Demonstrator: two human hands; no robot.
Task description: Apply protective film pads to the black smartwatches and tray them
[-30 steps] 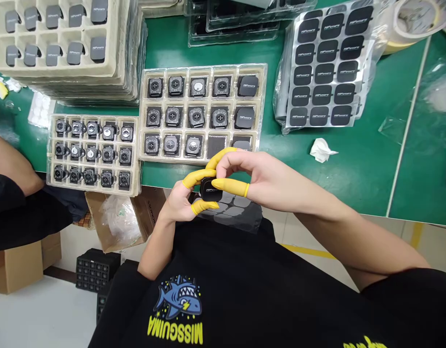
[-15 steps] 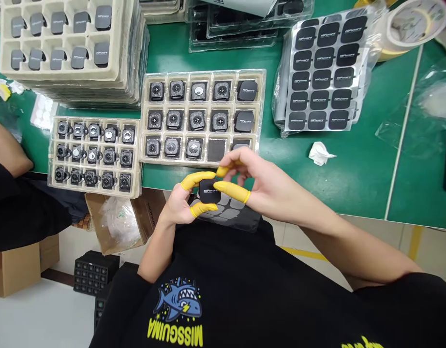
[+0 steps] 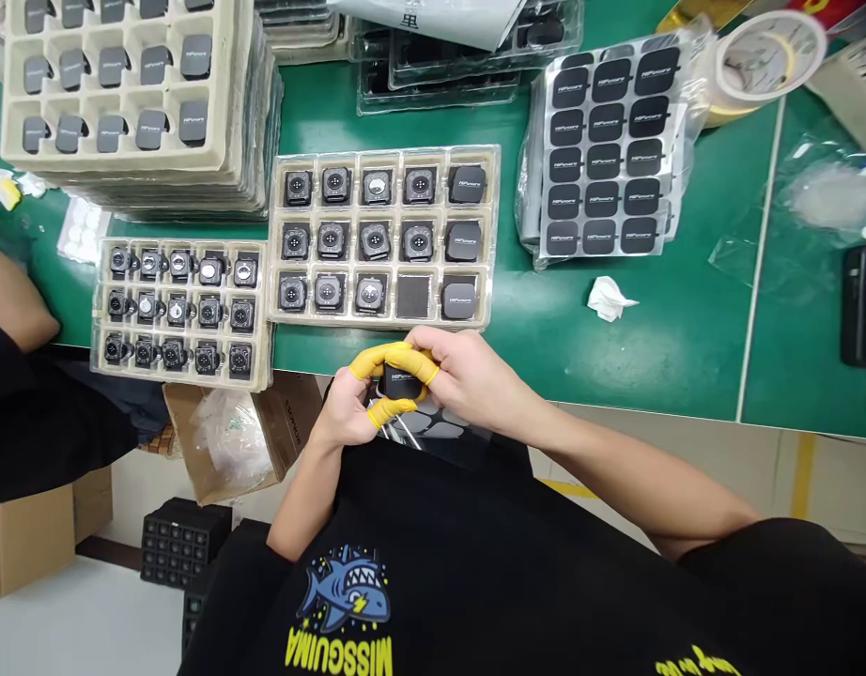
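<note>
Held a dark lettered square (image 3: 400,380) off the near edge of the worktop (image 3: 687,329), pinching its edges with the left hand (image 3: 345,406) fingers and its upper corner with the right hand (image 3: 465,380) fingers. Counted three lettered pieces (image 3: 463,241) in the right column of the middle tray (image 3: 486,282), probably done, against eleven units (image 3: 375,240) back side up, probably left to do. Saw one bare compartment (image 3: 412,297) in the bottom row. Could not tell the held square's own stage, being partly covered by yellow finger covers (image 3: 411,363). Could not make out the thin white strips (image 3: 407,432) below the hands; found the tray stack (image 3: 225,122) cut off above.
</note>
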